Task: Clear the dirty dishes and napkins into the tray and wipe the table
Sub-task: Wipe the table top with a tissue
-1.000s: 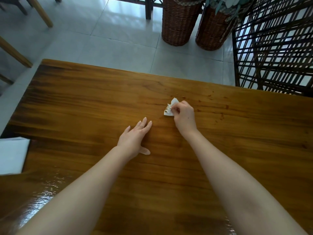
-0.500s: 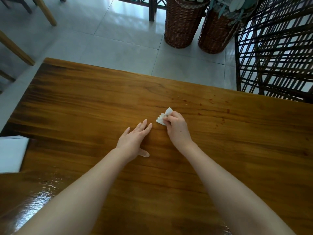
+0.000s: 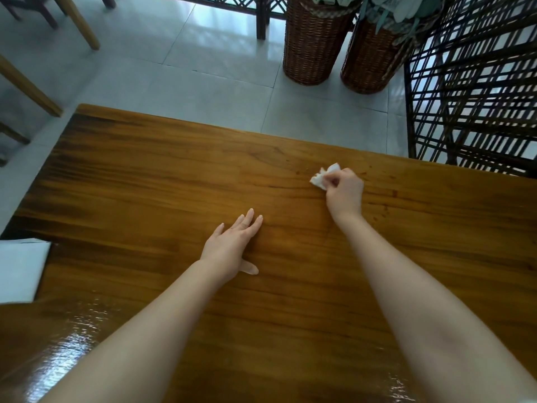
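Wipe phase, we judge: no dishes in view on the surface. Our right grip is clamped on a crumpled white napkin, pressed to the wood near the far edge. The wad sticks out ahead of the knuckles as the working face. Just right of it we see reddish specks, probably the next target. Our left grip is apart, palm flat on the wood, holding nothing; we read that as bracing for the reach. Near-left gloss looks damp. At the left edge there's a white flat thing; we can't tell if it's the tray.
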A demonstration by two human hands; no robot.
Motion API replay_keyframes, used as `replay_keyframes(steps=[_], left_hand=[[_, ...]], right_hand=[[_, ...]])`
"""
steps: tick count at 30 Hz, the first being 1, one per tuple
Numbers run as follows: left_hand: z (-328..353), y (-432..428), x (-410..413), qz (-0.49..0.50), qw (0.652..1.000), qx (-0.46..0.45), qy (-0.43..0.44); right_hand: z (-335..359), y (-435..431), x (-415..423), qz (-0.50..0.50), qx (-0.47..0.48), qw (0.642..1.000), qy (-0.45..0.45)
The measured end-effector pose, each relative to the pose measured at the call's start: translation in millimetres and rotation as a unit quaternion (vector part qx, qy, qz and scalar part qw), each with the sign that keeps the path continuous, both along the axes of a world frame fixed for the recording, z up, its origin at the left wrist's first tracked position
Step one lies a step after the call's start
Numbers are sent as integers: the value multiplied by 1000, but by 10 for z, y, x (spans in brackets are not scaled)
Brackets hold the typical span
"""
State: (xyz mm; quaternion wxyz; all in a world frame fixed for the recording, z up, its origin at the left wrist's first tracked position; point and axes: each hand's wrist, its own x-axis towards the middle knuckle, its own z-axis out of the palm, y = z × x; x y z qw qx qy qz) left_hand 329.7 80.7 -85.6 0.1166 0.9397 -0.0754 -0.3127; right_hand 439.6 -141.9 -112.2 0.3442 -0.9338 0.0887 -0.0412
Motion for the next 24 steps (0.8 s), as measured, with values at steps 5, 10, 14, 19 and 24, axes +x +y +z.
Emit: replay_keyframes(steps=[5,10,14,19,24], left_hand=[[22,-8,-1,0,1000,0,2],[41,-18,0,-2,1000,5,1],[36,-27,8,-3,1000,7,0],[-3,-10,-11,0,1000,1,-4],[-48,-31,-12,6,1000,15,-12]], right_hand=[[-30,-3,141,-44,-30,999,3],[-98,426,-50,79,-43,995,-40],[-59,381,57,86,-17,995,-46],[-10,126,323,-16,-12,999,-28],[-3,313,285,-23,-14,999,-28]])
